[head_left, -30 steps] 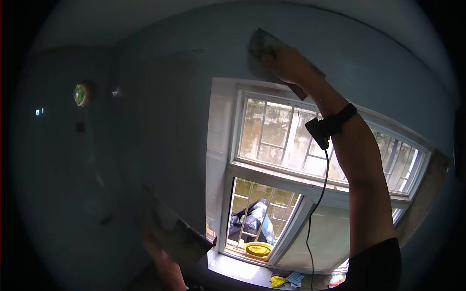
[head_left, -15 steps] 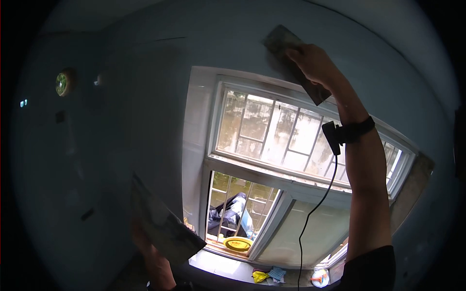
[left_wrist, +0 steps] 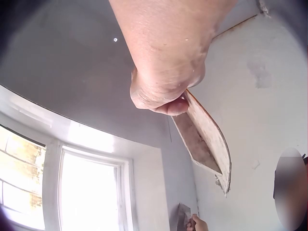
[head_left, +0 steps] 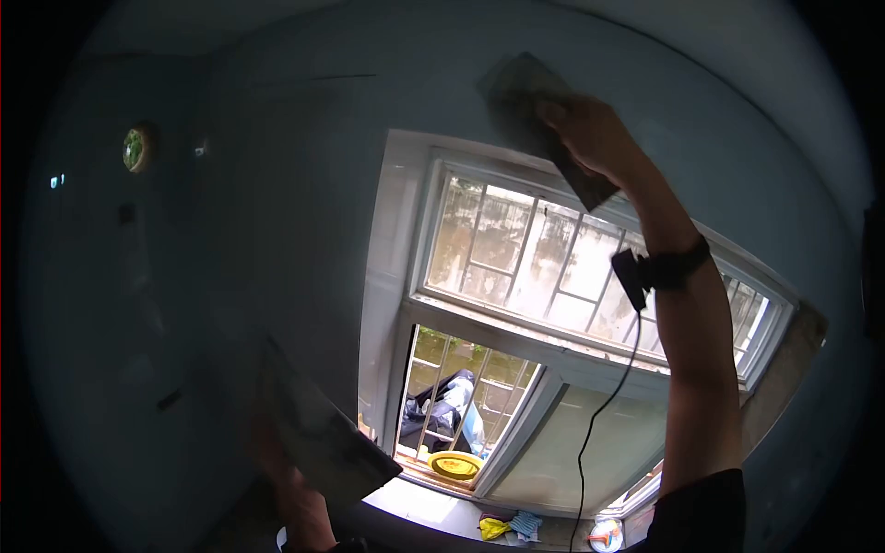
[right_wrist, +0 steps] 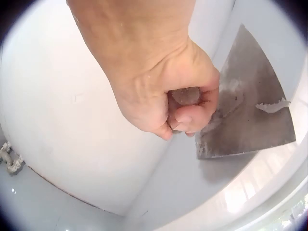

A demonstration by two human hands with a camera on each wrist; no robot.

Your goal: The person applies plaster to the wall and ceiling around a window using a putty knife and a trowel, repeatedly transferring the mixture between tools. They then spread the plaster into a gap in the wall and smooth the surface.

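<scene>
Our right hand (head_left: 595,134) grips a smeared plastering trowel (right_wrist: 255,115), fingers curled round its handle, the blade up at the blue-grey wall (head_left: 277,221) above the window (head_left: 535,336). Lower down, our left hand (left_wrist: 163,91) has its fingers curled to hold a tilted, stained plate (head_left: 336,447). On the sill (head_left: 419,502) we see a yellow cloth (head_left: 493,526) touching a blue striped one (head_left: 526,525); beyond the window bars sits a yellow basin (head_left: 456,464). Far left, a round opening (head_left: 136,149) pierces the dim wall, greenery showing through.
</scene>
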